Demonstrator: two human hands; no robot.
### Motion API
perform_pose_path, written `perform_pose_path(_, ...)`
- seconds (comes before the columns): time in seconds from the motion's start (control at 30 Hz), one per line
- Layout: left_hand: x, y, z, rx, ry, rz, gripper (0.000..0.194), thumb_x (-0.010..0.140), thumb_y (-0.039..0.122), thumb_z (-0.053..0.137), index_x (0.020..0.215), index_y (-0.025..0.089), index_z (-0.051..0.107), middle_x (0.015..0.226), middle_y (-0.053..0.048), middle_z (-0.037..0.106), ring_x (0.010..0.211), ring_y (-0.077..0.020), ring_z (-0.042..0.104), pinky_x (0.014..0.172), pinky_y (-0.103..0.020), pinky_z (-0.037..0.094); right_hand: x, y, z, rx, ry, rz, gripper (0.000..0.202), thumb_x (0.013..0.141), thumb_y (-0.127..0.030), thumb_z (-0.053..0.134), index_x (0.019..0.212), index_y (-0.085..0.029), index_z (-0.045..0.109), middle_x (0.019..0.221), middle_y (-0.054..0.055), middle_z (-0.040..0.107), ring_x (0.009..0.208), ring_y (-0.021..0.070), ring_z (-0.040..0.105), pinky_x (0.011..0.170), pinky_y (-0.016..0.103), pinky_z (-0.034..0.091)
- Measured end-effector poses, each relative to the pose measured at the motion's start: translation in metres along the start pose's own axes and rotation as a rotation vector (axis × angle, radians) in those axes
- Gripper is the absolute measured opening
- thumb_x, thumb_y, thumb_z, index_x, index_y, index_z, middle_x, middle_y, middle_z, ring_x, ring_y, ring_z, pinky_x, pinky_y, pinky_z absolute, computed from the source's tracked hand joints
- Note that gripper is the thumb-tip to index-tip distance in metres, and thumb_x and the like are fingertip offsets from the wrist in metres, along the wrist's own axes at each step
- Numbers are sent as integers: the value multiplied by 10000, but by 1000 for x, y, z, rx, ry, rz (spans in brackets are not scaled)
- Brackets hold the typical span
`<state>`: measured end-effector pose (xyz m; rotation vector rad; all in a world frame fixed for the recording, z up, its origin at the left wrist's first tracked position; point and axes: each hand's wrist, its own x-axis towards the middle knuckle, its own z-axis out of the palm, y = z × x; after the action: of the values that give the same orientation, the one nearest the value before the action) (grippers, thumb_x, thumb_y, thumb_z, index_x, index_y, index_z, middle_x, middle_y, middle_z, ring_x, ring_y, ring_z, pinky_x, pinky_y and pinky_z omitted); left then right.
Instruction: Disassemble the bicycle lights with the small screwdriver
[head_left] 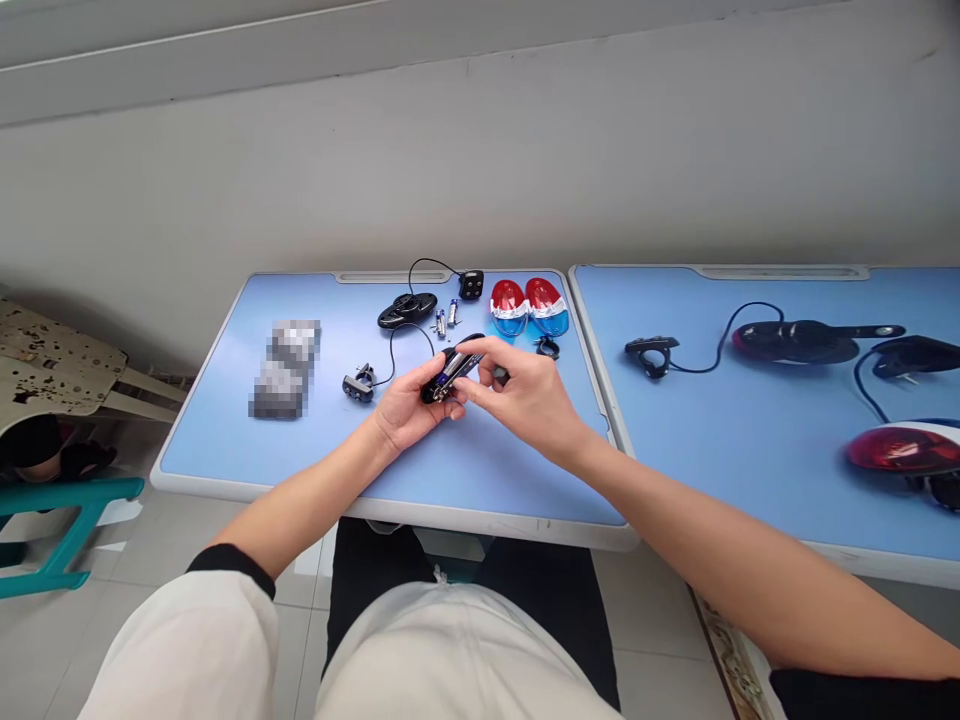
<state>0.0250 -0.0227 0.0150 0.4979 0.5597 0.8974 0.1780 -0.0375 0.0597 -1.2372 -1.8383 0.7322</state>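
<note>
black housing point(430, 391) sits tilted in the left hand point(403, 410), over the middle of a blue-topped table point(390, 470). the left fingers are curled around it; the right hand's point(529, 385) thumb and forefinger bend in at its open side, though whether they pinch it i cannot tell. a second blue table point(712, 450) stands just beside, both near a plain grey wall point(420, 180) above pale floor tiles point(660, 620).

the housing is dark plastic with shiny cylindrical batteries showing inside. behind it lie loose batteries point(441, 323), a glossy black oval unit point(407, 312) wired to a four-button pad point(471, 285), and two domed shells point(546, 300) of translucent red, white and blue. a clamp point(358, 383) with a thin cable rests left of the hands.

the first table's rounded pale rim point(450, 515) runs under the forearms; smooth blue surface stretches between it and the hands.
</note>
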Motion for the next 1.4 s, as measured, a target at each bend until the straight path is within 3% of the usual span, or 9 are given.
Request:
perform_pose_path(0.23, -1, -4, 1, 22, 12, 14, 208, 881, 310, 550, 844, 127, 642, 768, -37, 591, 604, -108, 552, 512, -242, 477, 5, 10, 12, -243, -89, -95, 138, 769, -193, 564, 899, -202, 611, 699, 9, 594, 611, 138, 512, 570, 251, 347)
perform_pose_path(0.5, -3, -5, 5, 51, 42, 22, 167, 857, 293, 578, 907, 150, 648, 787, -37, 620, 626, -127, 575, 544, -260, 479, 14, 4, 6, -248, -231, -61, 138, 695, -152, 533, 800, -223, 480, 588, -37, 518, 568, 130, 471, 545, 241, 303)
perform_pose_path(0.73, -3, -7, 7, -6, 134, 38, 88, 790, 198, 664, 774, 112, 659, 722, -18, 621, 652, -100, 574, 615, -223, 450, 4, 6, 16, -495, -134, -64, 187, 659, -163, 486, 838, -218, 496, 647, 2, 590, 544, 142, 474, 497, 248, 239)
perform_pose_path(0.87, -3, -8, 10, -17, 181, 39, 74, 742, 168, 703, 744, 105, 663, 695, -5, 614, 647, -85, 548, 617, -206, 429, -1, 11, 22, -591, -77, -136, 164, 653, -154, 460, 800, -206, 508, 613, 7, 598, 478, 132, 425, 467, 254, 198)
perform_pose_path(1.1, -3, -9, 11, 13, 211, 59, 130, 715, 203, 729, 693, 118, 633, 657, 13, 590, 632, -81, 532, 612, -210, 417, -5, 20, 25, -622, -18, -266, 181, 729, -150, 427, 852, -178, 557, 622, 20, 607, 482, 134, 436, 453, 261, 206)
perform_pose_path(1.4, -5, -9, 14, 57, 225, 48, 203, 734, 262, 705, 671, 136, 560, 592, 40, 511, 564, -70, 456, 544, -215, 362, -9, 26, 26, -609, -52, -360, 340, 770, -114, 397, 993, -196, 640, 595, 4, 546, 501, 131, 404, 469, 256, 236)
